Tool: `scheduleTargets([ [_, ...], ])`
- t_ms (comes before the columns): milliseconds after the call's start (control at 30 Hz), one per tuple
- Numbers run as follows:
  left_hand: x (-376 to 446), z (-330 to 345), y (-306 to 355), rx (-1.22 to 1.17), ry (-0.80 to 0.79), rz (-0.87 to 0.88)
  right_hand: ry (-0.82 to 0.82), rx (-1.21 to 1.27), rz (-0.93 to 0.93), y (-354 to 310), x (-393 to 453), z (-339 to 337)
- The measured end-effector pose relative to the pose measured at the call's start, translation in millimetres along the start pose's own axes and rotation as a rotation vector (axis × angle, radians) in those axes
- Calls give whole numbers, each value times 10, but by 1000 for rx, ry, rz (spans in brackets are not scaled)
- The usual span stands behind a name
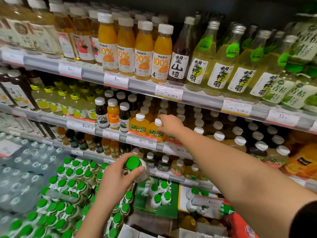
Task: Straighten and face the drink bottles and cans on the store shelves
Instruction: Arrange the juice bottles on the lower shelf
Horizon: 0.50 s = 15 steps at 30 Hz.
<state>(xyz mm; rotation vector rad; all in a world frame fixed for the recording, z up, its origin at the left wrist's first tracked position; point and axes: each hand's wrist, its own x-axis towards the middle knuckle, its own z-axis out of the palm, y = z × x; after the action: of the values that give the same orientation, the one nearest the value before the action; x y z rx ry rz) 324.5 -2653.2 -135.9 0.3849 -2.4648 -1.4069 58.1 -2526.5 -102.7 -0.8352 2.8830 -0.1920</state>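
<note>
The right hand (169, 124) reached to the front edge of the third shelf (109, 134), fingers curled over the white cap and neck of an orange juice bottle (157, 130), which stood upright with its long axis vertical and its "100% NFC" label facing out. A matching orange bottle (139, 123) stood just beside it on its left, also upright and label outward. The left hand (118, 176) was lower, in front of the shelf edge below, gripping a green-capped bottle (137, 167) around its body, thumb along one side and fingers round the other; that bottle was tilted, its cap pointing up and toward the camera, its long axis leaning away toward the shelves.

Below the left hand, a mass of green-capped bottles (68, 194) stood upright, packed together. To their right, an open green carton (144, 194) held a few more green-capped white bottles. On the top shelf (202, 98), four orange juice bottles (135, 48) faced forward at the front edge, with tall pale-green glass bottles (221, 62) lined up to their right
</note>
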Motion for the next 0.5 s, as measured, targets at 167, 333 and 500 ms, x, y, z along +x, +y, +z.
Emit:
scheduleTargets([
  [167, -97, -133, -195, 29, 27, -64, 71, -54, 57, -96, 69, 58],
  [333, -59, -168, -241, 17, 35, -65, 35, -34, 52, -62, 101, 49],
  [500, 41, -166, -207, 10, 21, -23, 7, -30, 15, -187, 225, -50],
])
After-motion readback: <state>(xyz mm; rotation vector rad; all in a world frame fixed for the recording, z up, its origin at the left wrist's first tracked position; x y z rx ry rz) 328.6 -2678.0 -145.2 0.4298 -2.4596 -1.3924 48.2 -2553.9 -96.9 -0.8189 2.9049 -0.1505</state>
